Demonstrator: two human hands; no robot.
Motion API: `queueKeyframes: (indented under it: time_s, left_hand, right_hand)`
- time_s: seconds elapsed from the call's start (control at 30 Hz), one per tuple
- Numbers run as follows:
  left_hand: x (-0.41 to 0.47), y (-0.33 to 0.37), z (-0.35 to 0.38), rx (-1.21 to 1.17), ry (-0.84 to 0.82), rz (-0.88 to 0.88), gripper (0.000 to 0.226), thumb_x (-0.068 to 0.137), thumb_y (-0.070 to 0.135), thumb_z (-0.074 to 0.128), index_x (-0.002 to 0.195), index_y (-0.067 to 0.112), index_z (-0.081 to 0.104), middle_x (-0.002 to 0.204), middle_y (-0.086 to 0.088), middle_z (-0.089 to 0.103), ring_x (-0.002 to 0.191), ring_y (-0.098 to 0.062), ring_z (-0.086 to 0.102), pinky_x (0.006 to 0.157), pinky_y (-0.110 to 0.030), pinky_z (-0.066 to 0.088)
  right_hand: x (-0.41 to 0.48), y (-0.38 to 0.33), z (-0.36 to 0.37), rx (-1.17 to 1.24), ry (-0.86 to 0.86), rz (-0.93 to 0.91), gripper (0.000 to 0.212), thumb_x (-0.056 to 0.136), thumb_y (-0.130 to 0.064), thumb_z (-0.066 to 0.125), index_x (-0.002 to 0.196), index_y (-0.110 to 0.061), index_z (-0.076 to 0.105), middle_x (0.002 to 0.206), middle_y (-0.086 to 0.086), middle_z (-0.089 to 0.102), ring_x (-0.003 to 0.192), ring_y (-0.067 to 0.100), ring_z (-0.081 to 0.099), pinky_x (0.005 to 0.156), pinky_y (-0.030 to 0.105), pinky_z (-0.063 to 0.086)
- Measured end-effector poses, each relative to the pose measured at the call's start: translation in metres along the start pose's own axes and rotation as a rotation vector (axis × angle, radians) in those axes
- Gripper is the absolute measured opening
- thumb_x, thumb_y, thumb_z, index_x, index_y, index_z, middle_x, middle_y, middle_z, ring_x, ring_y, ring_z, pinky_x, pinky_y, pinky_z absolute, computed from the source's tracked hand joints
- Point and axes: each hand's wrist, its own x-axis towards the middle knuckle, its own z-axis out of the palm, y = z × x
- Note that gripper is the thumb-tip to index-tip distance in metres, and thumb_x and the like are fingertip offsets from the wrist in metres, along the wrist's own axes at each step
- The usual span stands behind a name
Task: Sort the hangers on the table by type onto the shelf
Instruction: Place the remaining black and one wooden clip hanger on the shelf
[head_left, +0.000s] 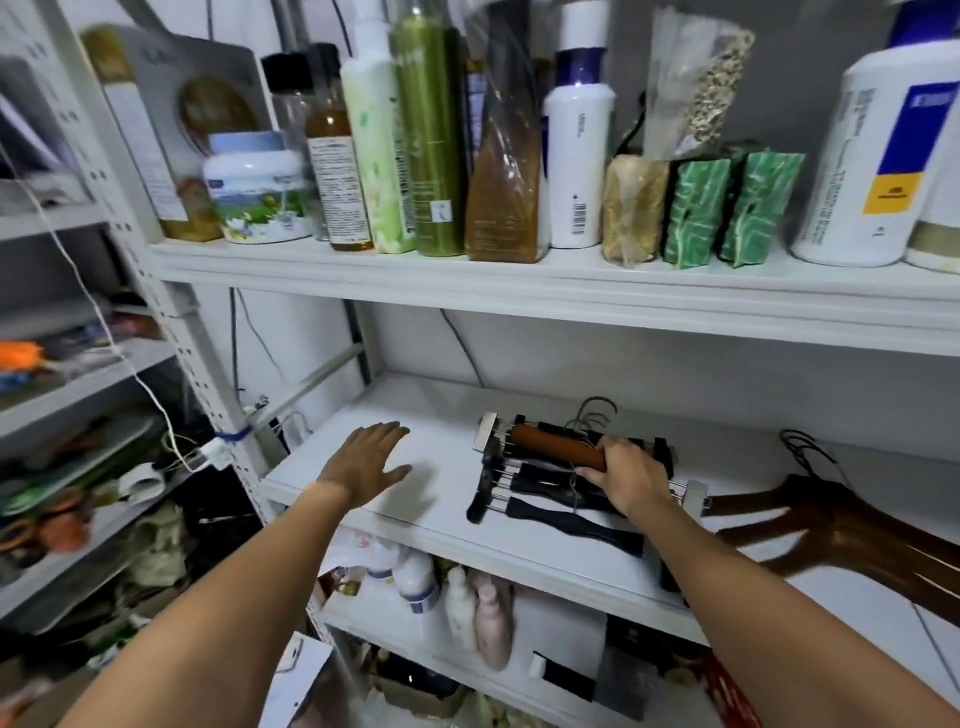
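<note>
On the middle shelf (447, 525), right of centre: right hand (631, 475) curled round the near end of a brown padded bar (553, 447), fingers wrapped over the top. From the grip the bar runs left and slightly back, lying across the top of a pile of black hangers (545, 493).

Just below and in front of the grip, black hanger arms and thin metal rods fan out toward the shelf's front edge. Dark wire hooks (597, 410) stand up just behind the grip. A silvery metal end piece (488, 431) sits at the pile's left end, past the bar's free end. A second one shows just right of the wrist.

Right of the grip, apart from the black pile: a stack of brown wooden hangers (831, 530), arms spread toward the front edge, hooks behind them near the wall.

Well left of the grip: left hand (366, 460), palm down, fingers straight and spread over bare shelf, holding nothing. Shadow under it. Cannot tell whether the palm touches the board.

Above the grip: upper shelf (519, 280), crowded with tall bottles (579, 156), a squat jar (254, 187) and green-wrapped blocks (727, 208).

Below the grip: lower shelf with white and pale pink bottles (488, 618), partly hidden by the forearms.
</note>
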Motion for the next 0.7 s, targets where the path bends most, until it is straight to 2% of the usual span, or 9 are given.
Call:
queueKeyframes:
  time_s: [0.1, 0.2, 0.43, 0.7]
  left_hand:
    - [0.001, -0.013, -0.006, -0.018, -0.004, -0.040, 0.065, 0.098, 0.048, 0.036, 0.152, 0.022, 0.011, 0.160, 0.002, 0.007, 0.148, -0.015, 0.007, 0.121, -0.031, 0.001]
    - [0.007, -0.026, -0.014, -0.040, 0.029, -0.053, 0.066, 0.098, 0.047, 0.036, 0.152, 0.022, 0.008, 0.161, 0.002, 0.004, 0.148, -0.015, 0.005, 0.121, -0.032, -0.001]
    - [0.042, -0.070, -0.025, -0.039, 0.116, 0.017, 0.068, 0.097, 0.050, 0.038, 0.152, 0.021, 0.012, 0.161, 0.001, 0.008, 0.148, -0.015, 0.005, 0.121, -0.033, 0.001]
    - [0.090, -0.126, -0.028, -0.032, 0.113, 0.116, 0.069, 0.096, 0.053, 0.038, 0.152, 0.021, 0.013, 0.160, -0.001, 0.011, 0.148, -0.018, 0.009, 0.120, -0.031, 0.000]
  right_hand:
    - [0.011, -0.020, 0.004, -0.019, -0.005, -0.039, 0.045, 0.089, -0.050, 0.060, 0.116, -0.015, 0.054, 0.114, 0.005, 0.062, 0.103, 0.024, 0.061, 0.078, 0.033, 0.051]
    - [0.022, -0.044, 0.008, -0.019, -0.032, -0.048, 0.045, 0.088, -0.051, 0.059, 0.115, -0.016, 0.055, 0.113, 0.005, 0.062, 0.103, 0.024, 0.061, 0.080, 0.034, 0.051]
    - [0.049, -0.103, 0.031, -0.053, -0.035, -0.051, 0.040, 0.089, -0.049, 0.060, 0.113, -0.017, 0.056, 0.114, 0.004, 0.061, 0.104, 0.023, 0.061, 0.077, 0.032, 0.048]
    - [0.070, -0.175, 0.063, -0.030, -0.075, 0.026, 0.028, 0.091, -0.042, 0.060, 0.108, -0.020, 0.058, 0.108, 0.003, 0.063, 0.099, 0.022, 0.062, 0.075, 0.030, 0.047]
